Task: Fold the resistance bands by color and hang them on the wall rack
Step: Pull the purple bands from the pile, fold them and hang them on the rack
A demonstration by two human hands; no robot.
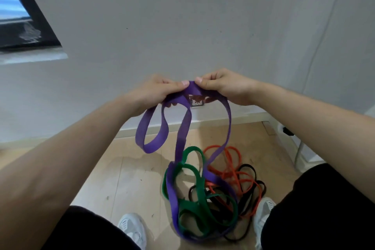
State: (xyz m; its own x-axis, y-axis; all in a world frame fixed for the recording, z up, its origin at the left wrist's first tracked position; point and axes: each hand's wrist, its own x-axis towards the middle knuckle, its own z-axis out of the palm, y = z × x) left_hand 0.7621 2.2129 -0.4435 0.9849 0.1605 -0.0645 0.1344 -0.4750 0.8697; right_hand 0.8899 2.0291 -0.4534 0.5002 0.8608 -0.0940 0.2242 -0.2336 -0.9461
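A wide purple resistance band (183,128) hangs in loops from both hands in front of the wall. My left hand (160,91) pinches its top fold from the left, and my right hand (225,87) pinches it from the right, thumbs nearly meeting. The band's lower part trails down into a tangled pile on the floor. In that pile lie a green band (194,207), an orange band (231,170) and a black band (247,195), all interlaced. No wall rack is in view.
A pale wall (182,26) stands close ahead with a socket (197,103) behind the hands and a baseboard below. A dark window frame (30,26) is at upper left. My two white shoes (134,229) stand on the wooden floor beside the pile.
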